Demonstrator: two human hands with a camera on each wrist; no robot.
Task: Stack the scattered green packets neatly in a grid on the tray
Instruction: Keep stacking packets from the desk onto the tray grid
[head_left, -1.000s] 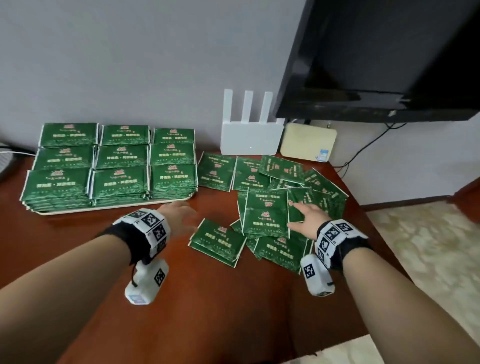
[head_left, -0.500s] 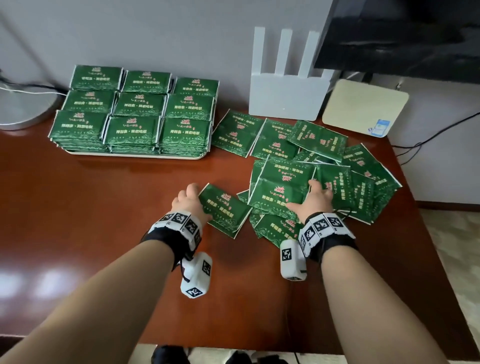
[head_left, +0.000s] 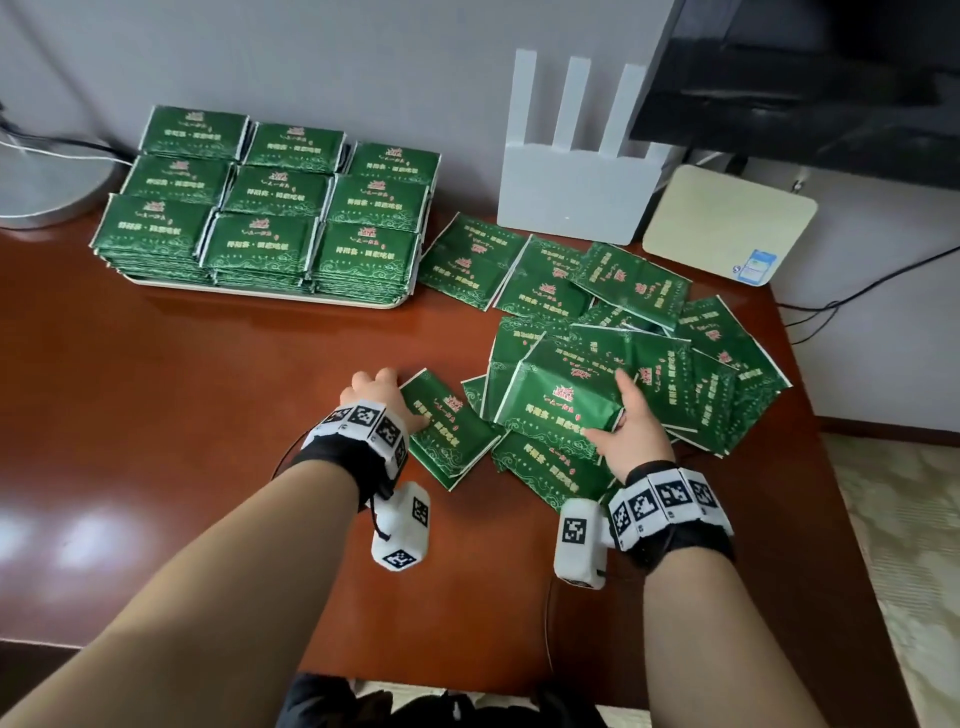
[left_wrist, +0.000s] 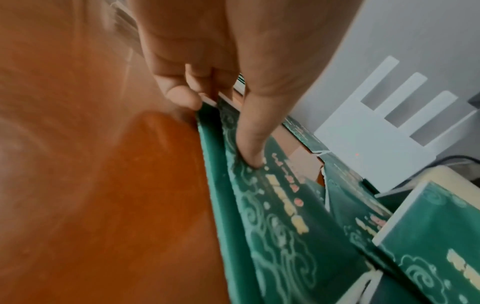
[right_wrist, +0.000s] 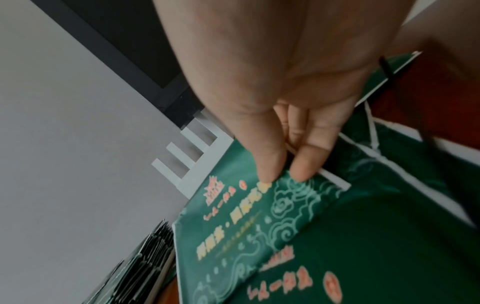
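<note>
A white tray (head_left: 260, 292) at the back left holds green packets (head_left: 270, 197) stacked in a three-by-three grid. Several loose green packets (head_left: 639, 280) lie scattered to its right. My left hand (head_left: 382, 387) pinches the left edge of a lone packet (head_left: 447, 434) lying on the table. In the left wrist view the thumb (left_wrist: 249, 148) lies on top of this packet (left_wrist: 275, 207) and the other fingers curl under its edge. My right hand (head_left: 626, 421) grips the top packet of the pile (head_left: 558, 397), which is tilted up. Its fingertips (right_wrist: 303, 170) pinch that packet's (right_wrist: 233, 226) border.
The brown wooden table (head_left: 182, 426) ends close on the right. A white router with three antennas (head_left: 571, 197) and a cream box (head_left: 727, 223) stand against the wall behind the pile. A black screen (head_left: 805, 78) hangs above. A grey round base (head_left: 47, 192) sits far left.
My left hand has closed on the lone packet's edge. My right hand has taken hold of the top packet of the pile and tilted it up. The camera has come closer.
</note>
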